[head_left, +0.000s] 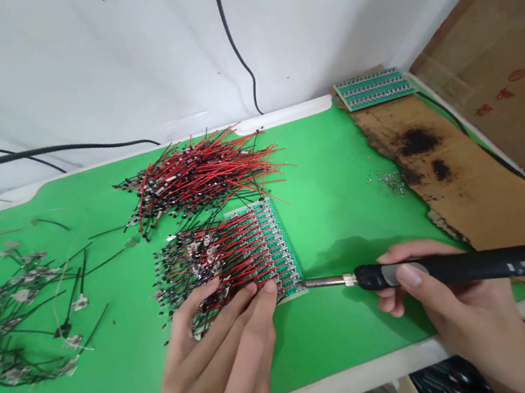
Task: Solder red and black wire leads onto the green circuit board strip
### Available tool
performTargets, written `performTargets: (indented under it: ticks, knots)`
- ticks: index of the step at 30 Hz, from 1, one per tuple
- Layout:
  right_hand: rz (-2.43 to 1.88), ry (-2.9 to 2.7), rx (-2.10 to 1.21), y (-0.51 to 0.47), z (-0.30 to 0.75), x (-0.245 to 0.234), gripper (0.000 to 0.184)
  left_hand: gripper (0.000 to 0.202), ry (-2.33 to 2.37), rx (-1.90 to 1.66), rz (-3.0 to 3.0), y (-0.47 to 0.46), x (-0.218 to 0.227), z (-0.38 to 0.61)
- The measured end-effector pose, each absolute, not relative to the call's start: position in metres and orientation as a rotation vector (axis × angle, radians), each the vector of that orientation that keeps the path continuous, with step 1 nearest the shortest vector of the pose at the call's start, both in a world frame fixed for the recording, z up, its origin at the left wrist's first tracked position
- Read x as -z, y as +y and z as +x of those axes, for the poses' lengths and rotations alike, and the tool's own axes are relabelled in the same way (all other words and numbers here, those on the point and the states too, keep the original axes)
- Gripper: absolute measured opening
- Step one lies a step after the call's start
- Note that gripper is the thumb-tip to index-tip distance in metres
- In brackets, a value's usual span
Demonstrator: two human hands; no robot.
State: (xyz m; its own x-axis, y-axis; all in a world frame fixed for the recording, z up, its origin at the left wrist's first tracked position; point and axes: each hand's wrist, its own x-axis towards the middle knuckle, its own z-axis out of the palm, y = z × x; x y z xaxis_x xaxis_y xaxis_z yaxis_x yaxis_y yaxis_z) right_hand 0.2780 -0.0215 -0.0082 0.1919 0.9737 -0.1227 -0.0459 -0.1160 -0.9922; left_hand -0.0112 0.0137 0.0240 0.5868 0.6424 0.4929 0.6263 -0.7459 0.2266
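My left hand (223, 356) lies flat with fingers stretched out, pressing down on the red and black wires (212, 254) that run onto a green circuit board panel (281, 245). My right hand (444, 305) grips a black soldering iron (465, 265) like a pen. Its metal tip (322, 283) touches the near right corner of the panel, beside my left fingertips.
A loose pile of red and black wires (201, 172) lies behind the panel. Black wires with metal tabs (21, 312) are scattered at the left. A burnt brown board (453, 178) and a second green panel (374, 87) sit at the right. The green mat (342, 212) covers the bench below a white wall.
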Motion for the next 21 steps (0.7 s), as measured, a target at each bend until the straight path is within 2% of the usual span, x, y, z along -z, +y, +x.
performTargets:
  ticks: [12,17,21]
  knots:
    - [-1.361,-0.972,-1.149,-0.021,0.276,0.007,0.013,0.035,1.079,-0.855,2.802,0.011,-0.025,-0.011]
    - [-1.476,-0.82,-1.134,-0.024,0.268,0.002,0.028,0.031,1.07,-0.863,2.808,0.009,-0.021,-0.013]
    - [-1.434,-0.851,-1.129,-0.024,0.27,0.005,0.024,0.025,1.105,-0.879,2.791,0.006,-0.019,-0.012]
